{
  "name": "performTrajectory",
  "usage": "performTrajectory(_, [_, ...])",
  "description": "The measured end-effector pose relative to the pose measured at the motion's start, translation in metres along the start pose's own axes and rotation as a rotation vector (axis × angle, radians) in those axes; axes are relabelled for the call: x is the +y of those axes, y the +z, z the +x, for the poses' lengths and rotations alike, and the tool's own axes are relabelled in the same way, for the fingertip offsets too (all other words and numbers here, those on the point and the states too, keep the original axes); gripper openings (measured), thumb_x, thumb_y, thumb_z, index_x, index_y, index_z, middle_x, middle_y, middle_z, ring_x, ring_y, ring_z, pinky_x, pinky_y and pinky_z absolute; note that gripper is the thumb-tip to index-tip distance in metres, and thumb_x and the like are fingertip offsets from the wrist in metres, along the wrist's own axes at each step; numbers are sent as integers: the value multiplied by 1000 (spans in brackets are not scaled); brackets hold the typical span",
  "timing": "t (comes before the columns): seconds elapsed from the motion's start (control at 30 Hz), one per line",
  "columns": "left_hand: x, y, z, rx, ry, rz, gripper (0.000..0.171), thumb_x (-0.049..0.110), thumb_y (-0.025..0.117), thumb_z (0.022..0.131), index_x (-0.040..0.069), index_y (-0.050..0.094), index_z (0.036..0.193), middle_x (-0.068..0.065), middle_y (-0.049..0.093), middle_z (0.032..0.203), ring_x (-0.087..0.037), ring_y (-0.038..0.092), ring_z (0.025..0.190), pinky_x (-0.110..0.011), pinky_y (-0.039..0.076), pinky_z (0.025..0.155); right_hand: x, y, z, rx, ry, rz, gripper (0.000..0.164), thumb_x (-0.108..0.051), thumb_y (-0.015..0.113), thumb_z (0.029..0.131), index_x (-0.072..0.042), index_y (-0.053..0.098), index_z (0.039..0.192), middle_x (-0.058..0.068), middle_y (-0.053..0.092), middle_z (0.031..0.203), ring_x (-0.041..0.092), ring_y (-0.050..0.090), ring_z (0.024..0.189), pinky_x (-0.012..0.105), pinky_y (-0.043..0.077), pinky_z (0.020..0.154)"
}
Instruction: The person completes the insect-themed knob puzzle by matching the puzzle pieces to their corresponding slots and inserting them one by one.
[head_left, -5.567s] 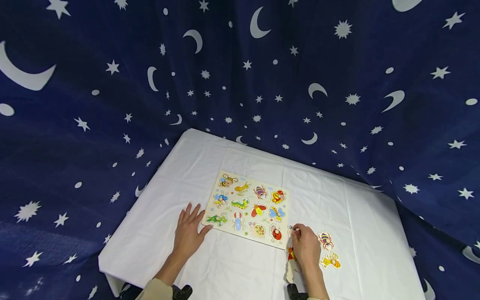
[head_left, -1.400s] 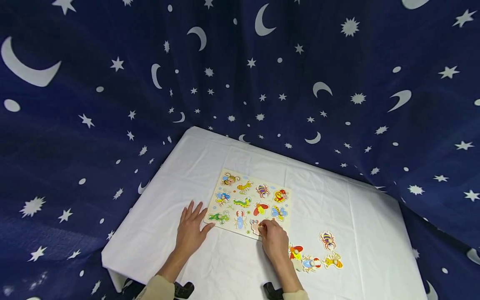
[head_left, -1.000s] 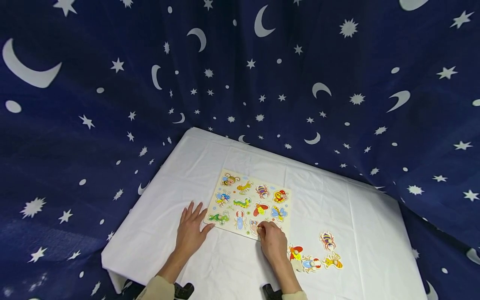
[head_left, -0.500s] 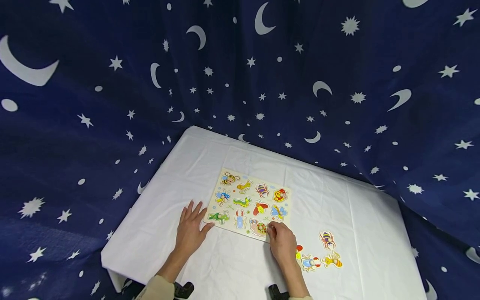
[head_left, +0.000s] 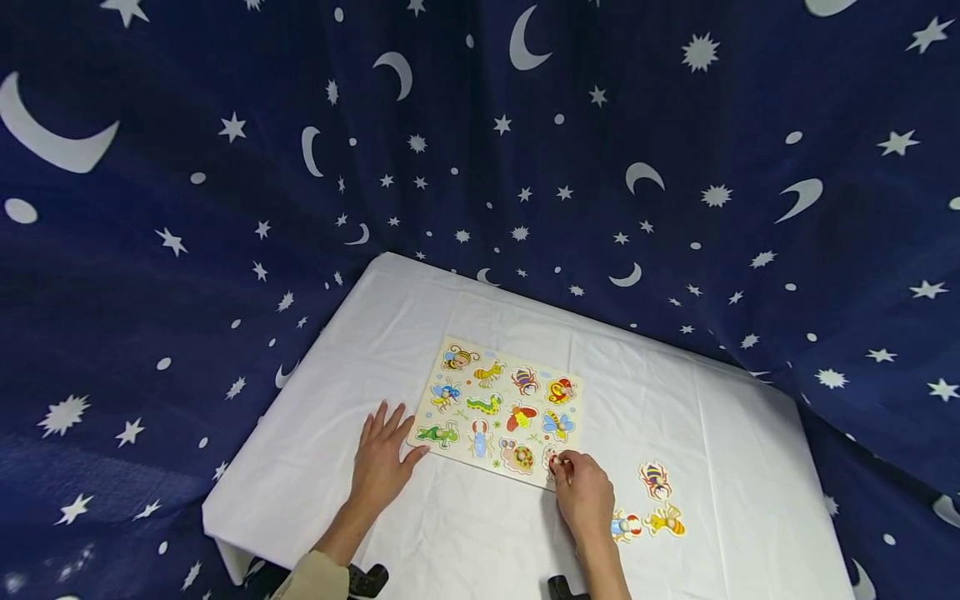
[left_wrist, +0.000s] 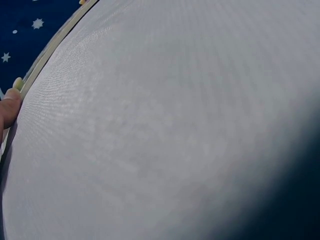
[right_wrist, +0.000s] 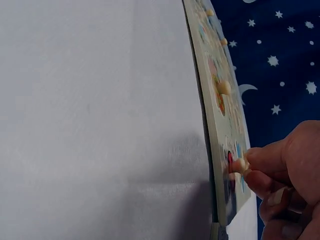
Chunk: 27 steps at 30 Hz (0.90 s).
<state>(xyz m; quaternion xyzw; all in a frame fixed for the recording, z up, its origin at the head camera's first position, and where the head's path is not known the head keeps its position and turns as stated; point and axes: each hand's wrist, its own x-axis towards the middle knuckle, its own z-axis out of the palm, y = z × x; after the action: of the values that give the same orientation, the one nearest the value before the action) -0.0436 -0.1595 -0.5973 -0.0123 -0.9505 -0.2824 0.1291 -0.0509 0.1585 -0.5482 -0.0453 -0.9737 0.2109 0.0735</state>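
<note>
A wooden peg puzzle board (head_left: 459, 457) with colourful insect pictures lies on the white-covered table. My right hand (head_left: 587, 496) is at its near right corner, thumb and fingertip pinching the small knob (right_wrist: 240, 165) of the ladybug piece (head_left: 551, 458), which lies in its place on the board. Beside it, the snail piece (head_left: 517, 456) sits in its outline. My left hand (head_left: 380, 462) rests with spread fingers at the board's left corner. In the left wrist view its thumb (left_wrist: 12, 100) touches the board's edge.
Right of the board lie loose pieces: a striped spider (head_left: 655, 481), a yellow striped ant (head_left: 666, 521) and a blue beetle (head_left: 626, 527), partly covered by my right hand. White cloth covers the table (head_left: 750, 475). A dark blue star-and-moon curtain (head_left: 480, 125) hangs behind and around it.
My right hand came from the board's right side to the snail, let go of that piece, and moved right to the ladybug. It now hides the loose red insect. My left hand stays put.
</note>
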Motion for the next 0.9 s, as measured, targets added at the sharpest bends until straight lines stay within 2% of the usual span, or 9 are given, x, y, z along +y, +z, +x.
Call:
performTrajectory(0.13, [-1,0,-1,2,-1,1,61,40,77,81,6,62,129,-18,50,146,-39,27,147,-55,15,121,4,-4,0,-18,16,-12,11,-15,74,82,-10,72,92,0,62,74,16,56,64,33,42,55])
performTrajectory(0.4, [-1,0,-1,-2,-1,14,61,41,76,82,6,62,130,-17,49,147,-38,26,147,-54,15,121,13,-11,-1,4,88,-41,15,-15,71,80,-7,72,93,1,61,72,20,57,63,38,42,52])
performTrajectory(0.67, [1,-2,0,-8,2,12,61,42,75,83,6,62,130,-17,49,147,-38,26,147,-54,15,121,17,-21,-5,-83,163,-139,20,-19,72,80,-4,71,94,6,62,75,23,56,58,38,41,46])
performTrajectory(0.9, [1,-1,0,-16,-7,24,61,43,75,83,7,61,131,-16,49,147,-37,26,148,-53,15,122,26,-30,-9,-207,230,-178,26,-24,72,80,-2,67,95,12,62,76,29,58,61,43,43,48])
